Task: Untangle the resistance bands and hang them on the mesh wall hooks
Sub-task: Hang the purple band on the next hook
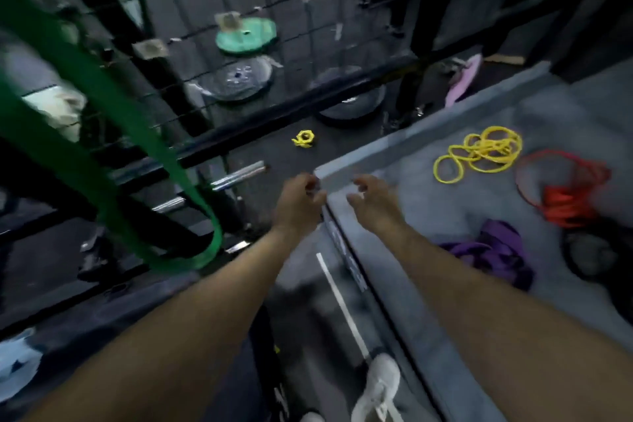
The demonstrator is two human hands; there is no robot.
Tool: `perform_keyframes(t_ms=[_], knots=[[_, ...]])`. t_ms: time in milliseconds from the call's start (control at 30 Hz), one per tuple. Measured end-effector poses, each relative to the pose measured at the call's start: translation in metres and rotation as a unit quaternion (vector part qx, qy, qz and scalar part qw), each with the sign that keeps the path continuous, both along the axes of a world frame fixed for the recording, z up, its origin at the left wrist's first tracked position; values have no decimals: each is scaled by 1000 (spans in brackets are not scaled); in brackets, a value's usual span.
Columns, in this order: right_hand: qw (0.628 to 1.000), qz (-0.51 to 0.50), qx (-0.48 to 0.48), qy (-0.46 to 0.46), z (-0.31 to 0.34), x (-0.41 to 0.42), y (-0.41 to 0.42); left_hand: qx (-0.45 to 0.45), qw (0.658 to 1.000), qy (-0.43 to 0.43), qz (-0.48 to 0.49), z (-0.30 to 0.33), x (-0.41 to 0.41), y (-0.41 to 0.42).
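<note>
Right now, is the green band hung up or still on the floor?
Hung up: the green band dangles in a loop in front of the mesh wall, its bottom off the floor. The hook itself is out of view.

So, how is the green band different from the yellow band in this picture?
The green band hangs as one long open loop in front of the mesh wall; the yellow band lies on the grey mat in a tangled heap of coils. The green band is wide and flat, the yellow band thin like a cord. Neither is held: the left hand and right hand are empty.
</note>
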State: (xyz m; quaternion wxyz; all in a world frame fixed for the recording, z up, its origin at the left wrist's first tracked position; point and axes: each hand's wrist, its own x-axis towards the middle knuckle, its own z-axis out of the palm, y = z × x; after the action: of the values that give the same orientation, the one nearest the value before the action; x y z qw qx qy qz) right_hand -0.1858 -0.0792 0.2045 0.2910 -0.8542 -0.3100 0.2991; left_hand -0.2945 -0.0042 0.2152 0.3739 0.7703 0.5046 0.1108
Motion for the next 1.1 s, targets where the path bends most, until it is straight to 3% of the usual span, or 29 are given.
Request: perform_keyframes(t_ms=[133,367,600,767,900,1000,1100], knots=[[998,-37,-50,-22,-30,68,-48,-46,996,5,-78,-40,71,-37],[977,-180,-110,21,-102,136,-152,-147,972,37,-181,-123,150,-98],[946,-276,-148,85,-167,135,-207,-126,923,141,-334,-201,175,-125],[953,-248,-138,106,-202,110,-208,-88,926,172,-325,-237,168,-120],[959,-193,-201,55,-224,98,-208,-92,916,184,-343,-257,165,-116],[958,-188,-214,32,-220,101,-206,-98,918,182,-338,-270,165,-107],[960,-216,-171,50,-200,107,-203,-106,936,150,-301,-246,172,-103]])
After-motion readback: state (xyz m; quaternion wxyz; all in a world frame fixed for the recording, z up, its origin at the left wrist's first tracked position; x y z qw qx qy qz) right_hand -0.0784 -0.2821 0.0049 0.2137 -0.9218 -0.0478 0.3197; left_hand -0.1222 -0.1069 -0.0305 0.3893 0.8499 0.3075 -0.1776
